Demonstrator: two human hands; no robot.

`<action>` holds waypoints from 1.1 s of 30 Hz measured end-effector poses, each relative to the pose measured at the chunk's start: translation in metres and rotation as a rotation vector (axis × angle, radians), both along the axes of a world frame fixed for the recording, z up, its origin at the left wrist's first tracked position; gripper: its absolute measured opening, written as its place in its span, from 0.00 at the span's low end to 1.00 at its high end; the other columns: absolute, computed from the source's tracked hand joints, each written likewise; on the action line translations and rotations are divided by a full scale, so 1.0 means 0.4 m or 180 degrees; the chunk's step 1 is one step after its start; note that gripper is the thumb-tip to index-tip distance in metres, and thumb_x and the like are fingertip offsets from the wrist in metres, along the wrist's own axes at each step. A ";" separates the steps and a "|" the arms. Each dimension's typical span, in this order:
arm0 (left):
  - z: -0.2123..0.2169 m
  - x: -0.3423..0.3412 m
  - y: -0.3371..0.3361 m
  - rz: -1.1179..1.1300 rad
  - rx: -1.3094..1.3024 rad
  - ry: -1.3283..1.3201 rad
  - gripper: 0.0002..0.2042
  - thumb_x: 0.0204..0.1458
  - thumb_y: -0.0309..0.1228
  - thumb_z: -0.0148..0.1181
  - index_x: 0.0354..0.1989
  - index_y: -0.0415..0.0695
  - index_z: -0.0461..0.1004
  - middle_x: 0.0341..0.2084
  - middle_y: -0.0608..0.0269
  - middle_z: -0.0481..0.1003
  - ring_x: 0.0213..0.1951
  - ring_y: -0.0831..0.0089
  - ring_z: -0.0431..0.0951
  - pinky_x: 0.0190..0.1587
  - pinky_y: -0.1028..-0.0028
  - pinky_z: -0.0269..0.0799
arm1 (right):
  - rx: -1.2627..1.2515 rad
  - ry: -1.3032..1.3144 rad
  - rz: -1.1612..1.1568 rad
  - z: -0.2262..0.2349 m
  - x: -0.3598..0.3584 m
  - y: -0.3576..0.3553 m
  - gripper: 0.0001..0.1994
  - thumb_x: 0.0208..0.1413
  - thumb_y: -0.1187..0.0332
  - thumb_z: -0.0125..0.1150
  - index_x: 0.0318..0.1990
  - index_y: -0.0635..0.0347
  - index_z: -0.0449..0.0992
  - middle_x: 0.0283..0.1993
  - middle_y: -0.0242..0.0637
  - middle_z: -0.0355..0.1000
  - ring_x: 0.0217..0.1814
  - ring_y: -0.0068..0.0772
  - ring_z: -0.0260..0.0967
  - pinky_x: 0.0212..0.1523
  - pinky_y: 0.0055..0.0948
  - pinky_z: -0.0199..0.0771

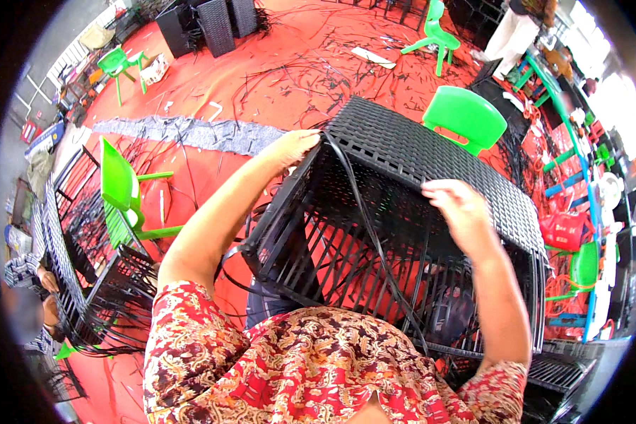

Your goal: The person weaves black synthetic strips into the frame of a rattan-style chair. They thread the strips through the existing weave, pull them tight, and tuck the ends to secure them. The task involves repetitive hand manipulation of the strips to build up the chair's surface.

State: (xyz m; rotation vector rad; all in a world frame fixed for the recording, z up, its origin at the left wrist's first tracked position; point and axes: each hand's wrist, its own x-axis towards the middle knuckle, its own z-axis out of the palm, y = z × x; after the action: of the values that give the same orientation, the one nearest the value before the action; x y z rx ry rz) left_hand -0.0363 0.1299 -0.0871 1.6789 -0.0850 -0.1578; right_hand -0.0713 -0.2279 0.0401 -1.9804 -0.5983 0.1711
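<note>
Your left hand [293, 147] is up at the far left corner of the black woven box frame [403, 233], fingers curled over the top edge, gripping the corner where a black strand [364, 212] starts. That strand runs from under your left fingers down and across the open near side of the frame, toward the lower right.

Your right hand [459, 208] sits on the near edge of the woven top panel, right of centre, fingers bent down and pinching at the weave; whether it has a strand between the fingertips, you can't tell from here. Both hands are closed onto the frame rather than spread flat.

The frame itself is tilted in front of you, filling the middle of the view, its finished woven panel facing up and far, its unwoven side with bare vertical bars facing you. Your patterned red sleeves [275, 367] come in from the near edge.

On the red floor [261, 63], loose black offcuts lie scattered far and left. A green plastic chair [466, 116] stands just beyond the frame on the right, another green chair [124, 194] lies to the left, and an unwoven wire frame [71, 247] sits at the far left beside it.
</note>
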 end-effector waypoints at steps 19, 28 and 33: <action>-0.068 -0.036 -0.138 0.0995 -0.1380 -0.0178 0.15 0.57 0.30 0.45 0.52 0.40 0.67 0.33 0.67 0.75 0.30 0.82 0.73 0.33 0.83 0.69 | -0.1568 0.0413 0.0267 -0.013 0.225 0.339 0.10 0.51 0.64 0.56 0.34 0.62 0.76 0.21 0.24 0.65 0.23 0.16 0.58 0.25 0.21 0.60; -0.081 -0.052 -0.144 0.1052 -0.1636 -0.0335 0.16 0.56 0.30 0.46 0.51 0.39 0.68 0.37 0.64 0.74 0.37 0.81 0.72 0.41 0.82 0.67 | -0.1541 0.1228 0.0477 0.051 0.266 0.369 0.10 0.54 0.65 0.52 0.41 0.57 0.74 0.18 0.19 0.58 0.14 0.10 0.48 0.14 0.14 0.44; -0.028 -0.080 -0.143 0.0860 -0.1941 -0.0171 0.16 0.55 0.31 0.47 0.51 0.39 0.68 0.39 0.65 0.73 0.38 0.82 0.71 0.42 0.82 0.66 | -0.1322 0.1682 0.0312 0.030 0.242 0.311 0.11 0.55 0.62 0.51 0.42 0.55 0.73 0.18 0.20 0.60 0.12 0.09 0.46 0.12 0.13 0.42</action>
State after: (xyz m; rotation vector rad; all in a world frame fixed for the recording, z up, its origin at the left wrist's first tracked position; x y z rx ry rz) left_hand -0.0681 0.0728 -0.0982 1.0713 0.0517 0.1113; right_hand 0.0253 -0.1036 0.0520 -2.1730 -0.3266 0.9093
